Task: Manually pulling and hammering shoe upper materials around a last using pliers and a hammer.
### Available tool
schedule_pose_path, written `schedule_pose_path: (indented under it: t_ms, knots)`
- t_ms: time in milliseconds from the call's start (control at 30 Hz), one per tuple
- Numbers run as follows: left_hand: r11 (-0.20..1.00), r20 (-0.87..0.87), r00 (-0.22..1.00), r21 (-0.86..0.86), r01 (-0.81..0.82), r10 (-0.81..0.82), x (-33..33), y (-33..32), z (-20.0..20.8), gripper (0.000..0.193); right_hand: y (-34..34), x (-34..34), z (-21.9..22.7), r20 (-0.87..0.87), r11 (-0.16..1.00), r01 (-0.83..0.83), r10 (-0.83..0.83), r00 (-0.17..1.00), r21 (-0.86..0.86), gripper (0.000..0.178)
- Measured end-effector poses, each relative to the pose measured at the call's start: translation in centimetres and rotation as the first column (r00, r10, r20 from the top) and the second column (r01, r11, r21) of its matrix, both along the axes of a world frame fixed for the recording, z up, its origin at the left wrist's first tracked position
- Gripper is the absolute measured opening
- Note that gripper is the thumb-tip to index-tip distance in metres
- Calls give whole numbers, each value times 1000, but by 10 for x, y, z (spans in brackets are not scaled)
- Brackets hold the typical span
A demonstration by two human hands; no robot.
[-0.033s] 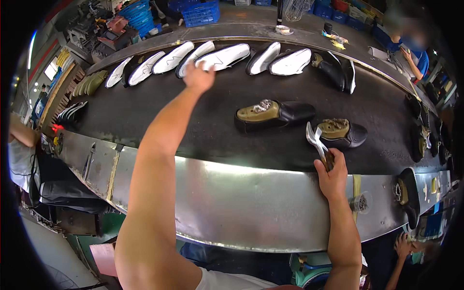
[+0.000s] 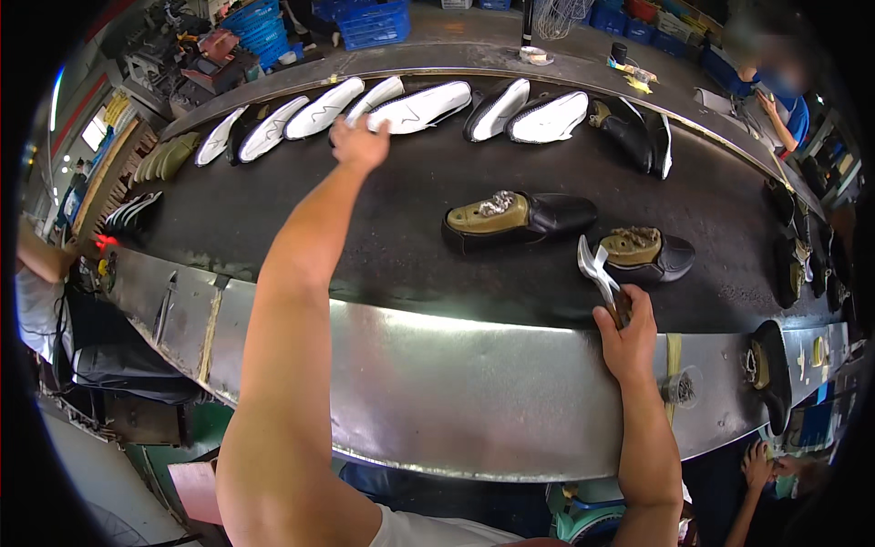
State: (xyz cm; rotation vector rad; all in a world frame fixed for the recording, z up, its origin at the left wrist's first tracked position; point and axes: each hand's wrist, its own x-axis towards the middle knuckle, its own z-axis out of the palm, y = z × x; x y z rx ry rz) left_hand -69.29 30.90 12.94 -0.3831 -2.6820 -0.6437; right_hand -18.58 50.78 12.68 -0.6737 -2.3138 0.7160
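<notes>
My left hand (image 2: 362, 146) reaches to the far side of the work surface, fingers apart, over the near end of a white-soled shoe (image 2: 375, 97). The fingertips overlap that shoe; whether they press on it I cannot tell. Just to its right lies another white-soled shoe (image 2: 424, 108). In my right hand (image 2: 631, 335) is a pair of metal pincers (image 2: 596, 267), held by the handles with the jaws pointing away. Close beyond the jaws sits a black shoe on a last (image 2: 673, 259). Left of it lies a second black shoe on an olive last (image 2: 561, 212).
More white-soled shoes (image 2: 549, 118) line the far edge. Olive lasts (image 2: 168, 158) stand at far left. A metal ledge (image 2: 474, 392) runs along the near side, with a cup of small metal pieces (image 2: 681, 387) and a shoe (image 2: 775, 374) at right. Other people work at both sides.
My left hand has shifted slightly left and nearer me, and the shoe beneath it shows less of its near end. My right hand still holds the pincers in nearly the same place.
</notes>
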Motion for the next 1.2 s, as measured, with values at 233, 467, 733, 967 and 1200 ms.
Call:
schedule_pose_path:
  t_ms: [233,467,733,967,1200]
  knots:
    - [998,360,930,-17,-67,69,-44,23,2,90,2,2,3,134,999,39,-38,990,-3,51]
    - [942,330,941,-289,172,-71,-57,51,1,101,-5,-6,2,136,999,-8,3,991,35,52]
    - [869,330,930,-398,293,-162,48,-47,30,97,-11,-4,2,66,996,-61,57,996,60,51]
    - [897,413,884,-272,348,-218,243,-257,101,77,-10,-1,-9,0,978,-113,114,993,175,50]
    - [759,226,874,-434,485,-430,371,-347,105,89,-35,5,-1,-88,938,-158,193,977,309,48]
